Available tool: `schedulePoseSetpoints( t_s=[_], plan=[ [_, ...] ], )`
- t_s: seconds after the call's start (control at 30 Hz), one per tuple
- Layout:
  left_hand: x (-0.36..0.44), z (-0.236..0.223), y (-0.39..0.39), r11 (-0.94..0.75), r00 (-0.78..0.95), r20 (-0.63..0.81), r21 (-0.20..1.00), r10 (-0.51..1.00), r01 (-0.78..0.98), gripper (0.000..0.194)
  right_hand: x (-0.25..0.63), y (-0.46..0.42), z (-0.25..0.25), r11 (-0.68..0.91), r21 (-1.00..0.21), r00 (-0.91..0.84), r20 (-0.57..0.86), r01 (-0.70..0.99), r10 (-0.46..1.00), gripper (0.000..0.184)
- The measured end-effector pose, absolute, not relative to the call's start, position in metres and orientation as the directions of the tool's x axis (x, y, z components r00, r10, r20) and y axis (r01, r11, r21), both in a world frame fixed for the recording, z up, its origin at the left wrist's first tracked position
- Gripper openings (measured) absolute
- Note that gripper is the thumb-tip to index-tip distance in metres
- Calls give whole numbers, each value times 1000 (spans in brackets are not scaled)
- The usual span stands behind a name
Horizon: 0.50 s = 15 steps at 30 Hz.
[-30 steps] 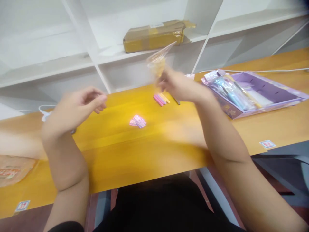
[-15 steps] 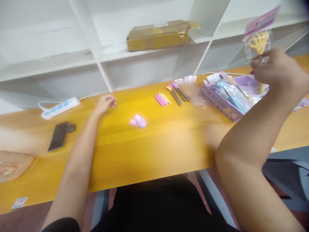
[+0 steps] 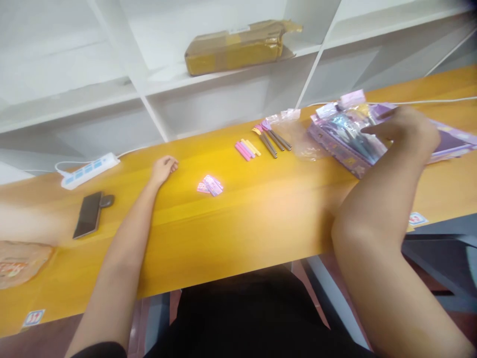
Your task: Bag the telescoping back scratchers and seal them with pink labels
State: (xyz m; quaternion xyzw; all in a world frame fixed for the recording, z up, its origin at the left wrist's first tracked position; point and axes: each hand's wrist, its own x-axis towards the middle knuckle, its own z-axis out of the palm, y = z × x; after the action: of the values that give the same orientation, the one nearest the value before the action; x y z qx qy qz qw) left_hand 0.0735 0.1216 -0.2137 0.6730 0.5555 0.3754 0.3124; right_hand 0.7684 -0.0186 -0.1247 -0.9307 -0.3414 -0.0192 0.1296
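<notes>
Here, at the far left edge of the yellow desk (image 3: pixel 238 223), a crumpled brownish wrapper (image 3: pixel 20 261) lies half out of view, and just beyond it a dark phone (image 3: pixel 87 215) rests flat with a small dark object touching its upper corner. Behind the phone a white power strip (image 3: pixel 88 170) sits near the back edge, its cable trailing off left.

The left hand (image 3: pixel 164 168) lies on the desk with the fingers loosely curled under and nothing in it; the forearm stretches flat along the wood, so it reads as resting. Near it, to the right, is a small pile of pink and lilac slips (image 3: pixel 211 185), apart from the hand.

Further right, 4 short sticks in pink, lilac and yellow (image 3: pixel 247 148) lie side by side, and beside them 3 dark pens with coloured toppers (image 3: pixel 273 139) are lined up the same way, as though laid out in order. An emptied clear bag (image 3: pixel 294 130) lies just past them.

The right hand (image 3: pixel 404 130) reaches over the purple box (image 3: pixel 337 148), fingers stretched forward and low onto the clear packets (image 3: pixel 350 132) heaped inside; whether the fingertips pinch one or only press on them I cannot tell, since blur hides the contact. The open box tray holds those glossy packets with bluish items inside, and a pink-topped packet pokes up at its back rim.

On the white shelf (image 3: pixel 156 82) behind the desk rests a taped brown parcel (image 3: pixel 234 47).
</notes>
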Motion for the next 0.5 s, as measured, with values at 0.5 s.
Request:
schedulePoseSetpoints(
  t_s=[0.5],
  plan=[
    [74,-216,123,-256,151,208,741,967,621,26,761,-22,-115,-743,-271,785,97,612,611,59]
  ],
)
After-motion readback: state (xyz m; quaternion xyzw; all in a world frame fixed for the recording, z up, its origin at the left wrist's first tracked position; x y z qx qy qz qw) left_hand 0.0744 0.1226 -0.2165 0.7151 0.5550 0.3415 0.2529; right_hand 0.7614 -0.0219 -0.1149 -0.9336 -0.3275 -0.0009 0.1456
